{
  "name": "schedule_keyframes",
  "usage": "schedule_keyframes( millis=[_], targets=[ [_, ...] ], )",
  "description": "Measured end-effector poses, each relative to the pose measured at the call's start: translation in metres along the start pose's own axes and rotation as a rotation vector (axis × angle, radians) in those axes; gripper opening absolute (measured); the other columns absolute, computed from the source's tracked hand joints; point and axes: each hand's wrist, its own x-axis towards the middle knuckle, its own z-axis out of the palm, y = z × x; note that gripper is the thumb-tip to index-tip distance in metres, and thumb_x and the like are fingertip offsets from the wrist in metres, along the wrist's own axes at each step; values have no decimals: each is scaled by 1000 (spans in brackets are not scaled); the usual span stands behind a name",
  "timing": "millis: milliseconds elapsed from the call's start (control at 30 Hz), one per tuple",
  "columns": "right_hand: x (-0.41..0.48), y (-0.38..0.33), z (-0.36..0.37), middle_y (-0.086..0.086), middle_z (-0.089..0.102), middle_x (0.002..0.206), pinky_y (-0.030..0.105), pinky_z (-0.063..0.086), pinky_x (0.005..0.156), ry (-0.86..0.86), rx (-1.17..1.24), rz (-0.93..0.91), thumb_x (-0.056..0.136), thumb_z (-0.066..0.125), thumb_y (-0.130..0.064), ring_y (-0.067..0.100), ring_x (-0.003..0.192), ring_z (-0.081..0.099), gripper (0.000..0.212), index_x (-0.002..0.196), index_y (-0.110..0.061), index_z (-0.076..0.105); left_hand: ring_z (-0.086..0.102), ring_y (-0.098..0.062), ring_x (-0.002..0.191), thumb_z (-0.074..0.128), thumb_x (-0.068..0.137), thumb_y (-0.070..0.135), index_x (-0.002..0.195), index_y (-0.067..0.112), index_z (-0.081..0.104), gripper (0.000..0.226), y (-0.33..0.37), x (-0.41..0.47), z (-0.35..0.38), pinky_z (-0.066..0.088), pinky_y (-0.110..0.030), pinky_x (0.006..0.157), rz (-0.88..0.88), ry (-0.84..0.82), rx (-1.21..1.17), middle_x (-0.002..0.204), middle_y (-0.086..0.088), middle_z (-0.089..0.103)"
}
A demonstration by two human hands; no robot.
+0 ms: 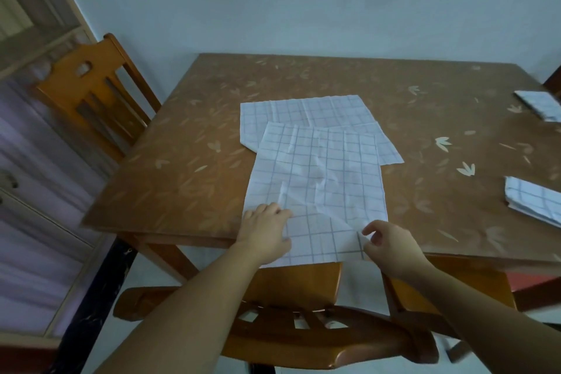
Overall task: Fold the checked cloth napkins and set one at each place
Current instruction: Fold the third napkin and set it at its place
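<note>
Two bare forearms reach over the back of a wooden chair (303, 331) pushed in at the near side of the table (182, 167). The left hand (265, 232) rests palm-down on the near left corner of the top napkin (318, 179), fingers only slightly bent, pressing the cloth where it meets the table's near edge. The right hand (391, 249) pinches the near right corner of the same cloth between thumb and forefinger, lifting it a little.

This checked napkin lies unfolded and creased at the middle of the table's near half, its near end hanging just over the table's edge. A second napkin (303, 112), also unfolded, lies partly beneath it toward the centre of the table, sticking out on the far and right sides.

A folded napkin (534, 200) sits near the table's right edge, and another folded one (540, 106) lies farther back along that edge. A side chair (91, 94) stands at the table's left.
</note>
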Motion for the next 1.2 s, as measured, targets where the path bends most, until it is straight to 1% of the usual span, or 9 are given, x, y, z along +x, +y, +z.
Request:
schedule_keyframes(
  millis=[200, 367, 533, 600, 700, 833, 1000, 1100, 1200],
  targets=[
    [18, -5, 5, 5, 69, 77, 23, 49, 58, -3, 215, 89, 93, 56, -20, 17, 68, 62, 19, 86, -12, 71, 10, -19, 148, 61, 72, 75, 152, 37, 15, 100, -10, 5, 6, 13, -46, 119, 34, -151, -43, 160, 6, 14],
    [41, -6, 0, 1, 69, 79, 20, 46, 59, -91, 119, 85, 90, 57, -24, 11, 69, 61, 18, 84, -14, 71, 19, -16, 144, 42, 89, 68, 147, 35, 30, 68, -9, 29, -1, 17, -40, 116, 25, 70, -127, 155, 6, 27],
    [58, 3, 6, -4, 64, 109, 23, 51, 80, -368, -214, 8, 85, 63, -37, 10, 92, 60, 25, 106, -23, 64, 1, -24, 150, 43, 85, 73, 153, 38, 11, 83, -21, 54, 1, 6, -50, 119, -5, -293, -27, 164, 1, 2],
    [56, 6, 9, -11, 48, 128, 25, 47, 89, -302, -303, -120, 78, 64, -59, 9, 108, 52, 56, 125, -32, 51, -10, -28, 149, 48, 79, 78, 154, 39, 3, 95, -26, 57, 8, 2, -54, 119, 6, -388, 22, 164, 0, -10],
    [47, 10, 21, -10, 7, 156, 41, 25, 114, -267, -503, -320, 66, 59, -79, 17, 142, 17, 108, 150, -40, 4, -22, -32, 146, 58, 70, 80, 153, 38, -4, 112, -26, 60, 16, -3, -57, 118, 14, -416, 41, 161, -1, -21],
    [38, 3, 52, 2, -32, 155, 52, 2, 117, -306, -751, -462, 76, 61, -69, 28, 144, -22, 120, 140, -36, -35, -26, -34, 145, 65, 63, 80, 152, 37, -11, 125, -24, 59, 19, -7, -58, 117, 38, -424, 63, 159, -3, -27],
    [31, -16, 56, 9, 5, 160, 48, 25, 115, -269, -802, -616, 92, 53, -16, 31, 147, 10, 80, 154, -20, 3, -26, -30, 145, 68, 63, 78, 153, 38, -10, 125, -27, 51, 23, -7, -55, 118, 52, -415, 35, 160, -1, -26],
    [36, -19, 50, 6, 58, 118, 36, 51, 82, -150, -763, -654, 88, 59, -22, 21, 103, 58, 32, 119, -18, 55, -27, -25, 145, 71, 59, 77, 153, 41, -6, 126, -24, 42, 22, -6, -56, 118, 48, -423, -41, 160, 2, -25],
    [36, -28, 32, -3, 56, 89, 30, 47, 68, -91, -639, -500, 94, 51, -35, 17, 77, 57, 14, 92, -22, 55, -16, -22, 149, 72, 66, 70, 153, 39, 0, 117, -17, 28, 14, -2, -53, 120, 91, -422, -52, 163, 5, -13]
  ],
)
